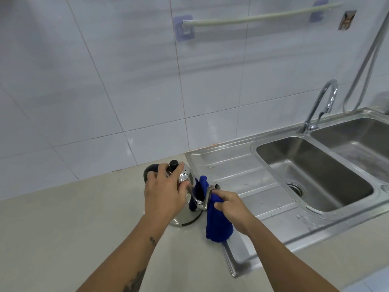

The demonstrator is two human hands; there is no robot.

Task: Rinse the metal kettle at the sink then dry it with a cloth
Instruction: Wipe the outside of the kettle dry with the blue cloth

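fingers of my left hand [163,191] curl over the metal kettle [182,205] at lower centre of frame, clamping its top and hiding most of the body. my right hand [229,207] pinches the blue cloth [217,224] against the spout [208,193]. right of centre, the sink [315,175] basin holds nothing but its drain.

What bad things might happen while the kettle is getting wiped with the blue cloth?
1. The blue cloth is threaded round the thin spout; a hard tug by the right hand might tip the kettle.
2. Only the left hand steadies it, pressing on the lid. If that lid is loose, it could slip off.
3. Water drops sit on the sink's drainboard, so the hanging cloth may get wet again.
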